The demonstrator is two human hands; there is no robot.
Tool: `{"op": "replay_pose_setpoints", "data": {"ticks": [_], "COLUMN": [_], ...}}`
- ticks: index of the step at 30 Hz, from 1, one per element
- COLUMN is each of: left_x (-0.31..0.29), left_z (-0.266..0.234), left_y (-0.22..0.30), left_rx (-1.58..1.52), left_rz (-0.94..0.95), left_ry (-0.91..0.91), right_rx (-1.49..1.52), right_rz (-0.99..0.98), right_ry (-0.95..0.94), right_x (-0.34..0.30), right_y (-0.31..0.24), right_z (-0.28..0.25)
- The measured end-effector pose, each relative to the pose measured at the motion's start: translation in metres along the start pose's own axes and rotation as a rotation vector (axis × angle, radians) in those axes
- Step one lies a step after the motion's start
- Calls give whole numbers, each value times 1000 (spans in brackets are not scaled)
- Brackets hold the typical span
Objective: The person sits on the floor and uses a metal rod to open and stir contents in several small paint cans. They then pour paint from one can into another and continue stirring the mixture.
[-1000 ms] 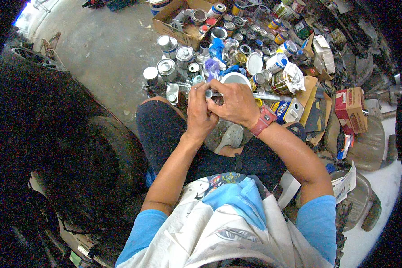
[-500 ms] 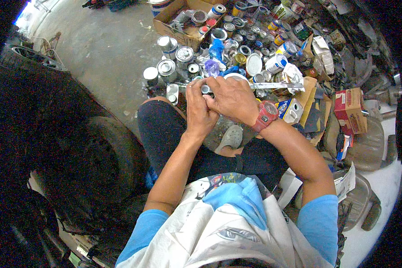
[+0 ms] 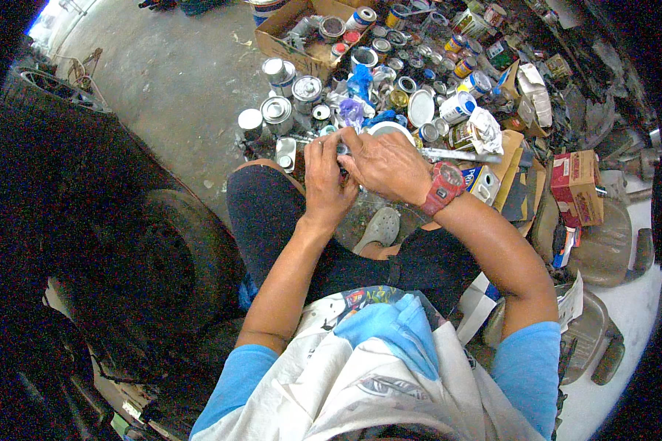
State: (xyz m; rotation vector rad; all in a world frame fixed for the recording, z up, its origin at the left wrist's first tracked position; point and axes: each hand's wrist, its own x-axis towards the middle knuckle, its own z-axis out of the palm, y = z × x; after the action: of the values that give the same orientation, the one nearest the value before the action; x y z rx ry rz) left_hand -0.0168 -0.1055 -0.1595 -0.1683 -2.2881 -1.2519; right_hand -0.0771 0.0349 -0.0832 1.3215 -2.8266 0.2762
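Observation:
My left hand (image 3: 329, 176) and my right hand (image 3: 386, 165) meet above my knees, fingers curled closely together. From beneath my right hand a long, flat, grey-white stick (image 3: 463, 155) sticks out to the right, and that hand is closed on it. My left hand is wrapped round something small; a dark bit shows between the fingers, but its kind is hidden. Just beyond the hands lies a round pale lid or can top (image 3: 391, 131), partly covered by my right hand. A rectangular metal tin (image 3: 286, 155) stands left of my left hand.
Many paint cans (image 3: 276, 112) crowd the floor ahead, with crumpled blue plastic (image 3: 360, 82) among them. A cardboard box (image 3: 287, 44) holding cans stands behind. A tyre (image 3: 187, 257) is at my left; a red-and-brown carton (image 3: 577, 187) and brown plastic chairs (image 3: 610, 239) are at right.
The stick's right end has swung slightly toward me and looks more blurred. My right hand and wrist have turned and shifted a little right; my left hand stays nearly in place.

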Motion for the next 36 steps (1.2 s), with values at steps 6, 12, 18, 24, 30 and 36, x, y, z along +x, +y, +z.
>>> {"op": "replay_pose_setpoints", "data": {"ticks": [6, 12, 18, 24, 30, 36], "left_x": [6, 13, 14, 14, 18, 37], "left_z": [1, -1, -1, 2, 9, 4], "left_y": [-3, 3, 7, 2, 1, 12], "left_rx": [4, -49, -32, 5, 53, -15], "left_rz": [23, -16, -63, 6, 64, 58], "left_ry": [31, 18, -33, 13, 33, 69], "right_rx": [216, 81, -20, -71, 63, 369], "right_rz": [168, 68, 19, -38, 100, 91], "right_ry": [-103, -79, -58, 82, 174, 130], "right_x": [6, 3, 1, 7, 26, 32], "right_y": [-7, -3, -6, -10, -8, 17], "right_z": [0, -21, -22, -17, -18, -32]}}
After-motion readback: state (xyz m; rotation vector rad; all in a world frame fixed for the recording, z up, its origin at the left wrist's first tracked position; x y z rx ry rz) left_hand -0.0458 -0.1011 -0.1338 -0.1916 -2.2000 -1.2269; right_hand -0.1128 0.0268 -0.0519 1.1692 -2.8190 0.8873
